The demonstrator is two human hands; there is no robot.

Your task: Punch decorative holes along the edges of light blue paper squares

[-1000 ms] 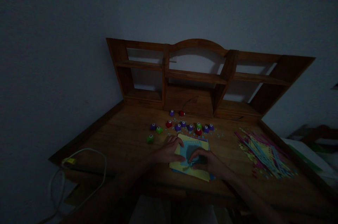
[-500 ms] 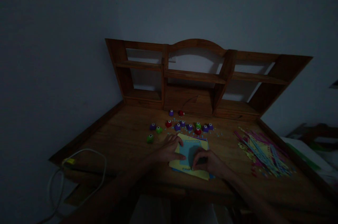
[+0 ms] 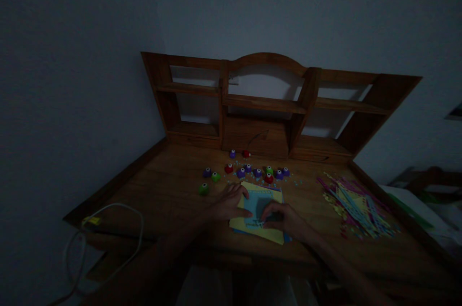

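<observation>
A light blue sheet [image 3: 255, 202] lies on a larger yellow sheet [image 3: 269, 235], with blue and purple sheet edges showing beneath. My left hand [image 3: 231, 204] rests on the left side of the sheets, thumb and fingers spread. Over the lower right of the blue sheet, my right hand [image 3: 285, 220] is closed in a pinch; whatever sits between its fingertips is too small and dark to make out. Small dark shapes run along the blue sheet's lower edge by those fingertips. Beyond the sheets stand several small craft punches, among them purple [image 3: 241, 172], red [image 3: 268, 178] and green [image 3: 204, 189].
Tiny blue paper bits [image 3: 296, 182] are scattered around the punches. A pile of pink, yellow and blue paper strips [image 3: 355, 205] lies at the right. Wooden shelving [image 3: 263, 101] backs the desk, and a white cable [image 3: 135, 210] loops over its left front.
My right hand has shifted slightly up and left over the blue sheet. More small dark shapes show along its lower edge. My left hand stays on the sheets.
</observation>
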